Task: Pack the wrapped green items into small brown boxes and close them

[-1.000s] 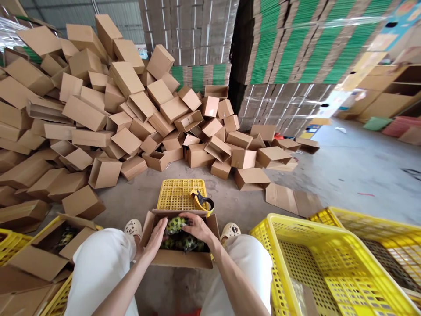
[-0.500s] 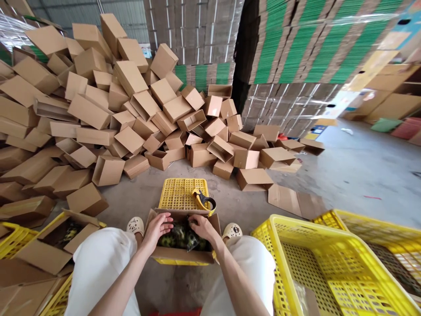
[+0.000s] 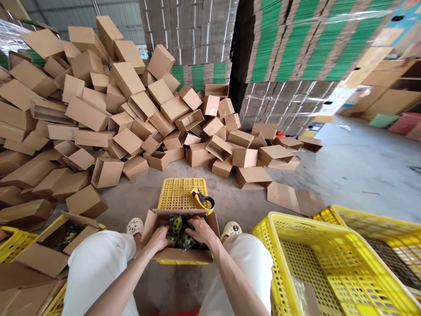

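Between the knees an open cardboard box [image 3: 184,254] rests on an upturned yellow crate [image 3: 179,193]. Several green-and-black items in clear plastic bags [image 3: 177,226] lie inside it; their kind is unclear. My left hand [image 3: 159,238] is inside the box's left side, fingers stretched against the bagged items, tips partly hidden. On the right, my right hand [image 3: 200,229] lies over the bags with its fingers spread. A yellow-and-black tape dispenser [image 3: 203,200] sits on the crate just beyond the box.
A large pile of small cardboard boxes [image 3: 128,140] spreads across the back and left. Large yellow crates [image 3: 272,245] stand at the right. Another open box [image 3: 42,252] with bagged items is at the left. Stacks of flat cardboard [image 3: 289,39] rise behind.
Both hands have lowered into the box; the left has moved down and the right now spreads over the bags. A green-and-black item shows more clearly near the middle. The view has shifted slightly.
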A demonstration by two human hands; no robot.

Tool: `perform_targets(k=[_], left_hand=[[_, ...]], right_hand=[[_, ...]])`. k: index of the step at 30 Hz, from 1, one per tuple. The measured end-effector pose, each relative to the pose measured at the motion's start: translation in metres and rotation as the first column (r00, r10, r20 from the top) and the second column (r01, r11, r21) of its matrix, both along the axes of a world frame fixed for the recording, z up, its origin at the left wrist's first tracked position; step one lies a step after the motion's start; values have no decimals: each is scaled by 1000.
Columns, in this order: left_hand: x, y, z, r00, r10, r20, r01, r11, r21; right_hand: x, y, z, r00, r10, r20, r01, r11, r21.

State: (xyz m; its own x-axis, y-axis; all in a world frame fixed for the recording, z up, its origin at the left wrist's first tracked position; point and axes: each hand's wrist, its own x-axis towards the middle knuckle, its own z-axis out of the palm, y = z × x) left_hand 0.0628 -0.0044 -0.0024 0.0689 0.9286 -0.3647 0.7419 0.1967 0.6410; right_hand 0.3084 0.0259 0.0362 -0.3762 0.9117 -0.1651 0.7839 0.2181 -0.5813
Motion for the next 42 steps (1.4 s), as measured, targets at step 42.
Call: perform_targets(k=[42], left_hand=[[-4,27,-17,990,53,-129,-51,999,16]], right_hand=[[-2,6,28,982,124,141,-118,992,-50]])
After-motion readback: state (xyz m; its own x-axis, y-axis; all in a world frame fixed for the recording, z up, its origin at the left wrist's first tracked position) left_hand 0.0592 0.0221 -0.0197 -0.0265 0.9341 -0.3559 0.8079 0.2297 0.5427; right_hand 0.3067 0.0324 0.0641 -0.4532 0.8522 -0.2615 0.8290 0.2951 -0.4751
